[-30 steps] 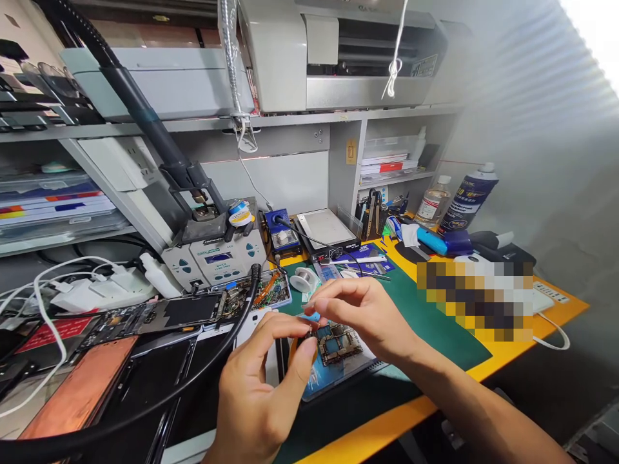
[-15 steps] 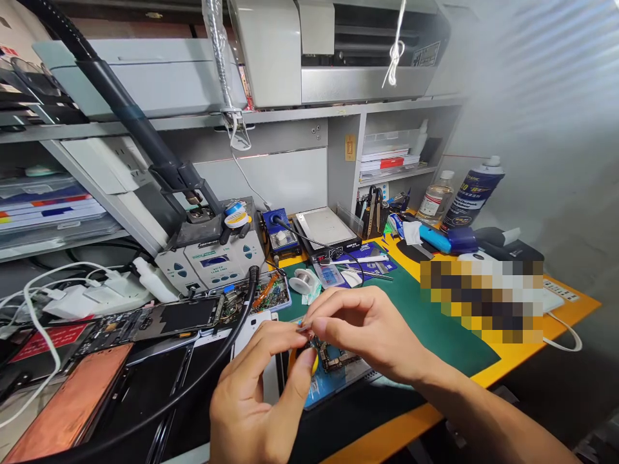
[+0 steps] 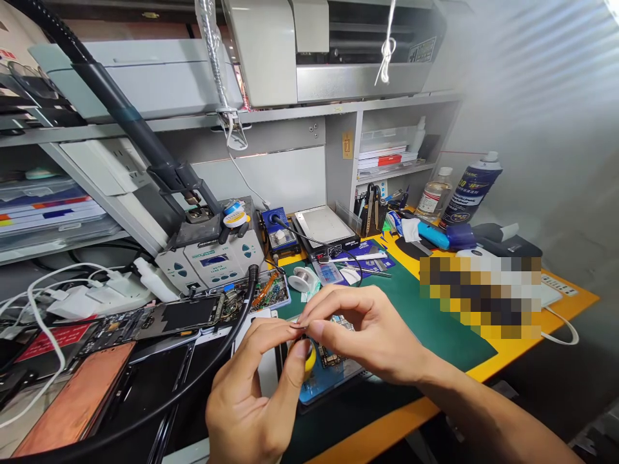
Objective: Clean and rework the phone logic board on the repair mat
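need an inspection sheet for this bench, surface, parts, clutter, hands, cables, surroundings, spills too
surface: green mat on yellow desk
parts: circuit board, partly hidden by the right hand
clutter: crowded left side, with copper-coloured panel and dark panels; solder spool behind the hands
hands: left hand and right hand close together at the fingertips; grip unclear
cables: black hose crosses the dark panels; white cables at left
surroundings: shelving behind; spray can and bottle stand back right
spills: nothing seen
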A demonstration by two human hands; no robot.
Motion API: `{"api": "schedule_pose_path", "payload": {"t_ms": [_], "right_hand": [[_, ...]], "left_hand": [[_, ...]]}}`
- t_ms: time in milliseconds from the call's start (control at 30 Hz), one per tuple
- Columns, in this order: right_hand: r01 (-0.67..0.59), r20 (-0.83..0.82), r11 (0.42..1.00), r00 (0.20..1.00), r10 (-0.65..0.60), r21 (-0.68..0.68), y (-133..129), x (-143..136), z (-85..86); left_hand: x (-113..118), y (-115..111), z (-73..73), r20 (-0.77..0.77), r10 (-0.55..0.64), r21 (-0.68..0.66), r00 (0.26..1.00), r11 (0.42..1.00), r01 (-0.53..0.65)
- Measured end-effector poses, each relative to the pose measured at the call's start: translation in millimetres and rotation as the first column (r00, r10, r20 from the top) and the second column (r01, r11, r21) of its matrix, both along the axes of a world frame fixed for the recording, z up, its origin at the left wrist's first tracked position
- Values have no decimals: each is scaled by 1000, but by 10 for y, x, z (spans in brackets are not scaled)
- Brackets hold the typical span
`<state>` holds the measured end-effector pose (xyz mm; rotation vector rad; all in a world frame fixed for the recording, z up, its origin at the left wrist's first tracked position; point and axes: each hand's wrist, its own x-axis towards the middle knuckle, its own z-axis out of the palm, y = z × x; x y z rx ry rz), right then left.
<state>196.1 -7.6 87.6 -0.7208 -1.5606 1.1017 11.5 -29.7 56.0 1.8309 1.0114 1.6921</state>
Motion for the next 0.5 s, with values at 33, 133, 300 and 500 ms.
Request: {"api": "schedule_pose_path", "payload": {"t_ms": [33, 133, 300, 500], "right_hand": [[2, 0, 1000, 1000, -2, 9, 2, 1, 3], [11, 4, 999, 1000, -11, 50, 8, 2, 14], [92, 15, 981, 995, -96, 173, -2, -27, 16], [205, 49, 689, 943, -330, 696, 11, -85, -71]], "left_hand": [[-11, 4, -14, -26, 0, 25, 1000, 1000, 0], [-49, 7, -53, -105, 2, 81, 994, 997, 7], [-67, -10, -98, -97, 45, 68, 994, 997, -39], [-93, 1, -128, -135, 69, 71, 988, 996, -59]]}}
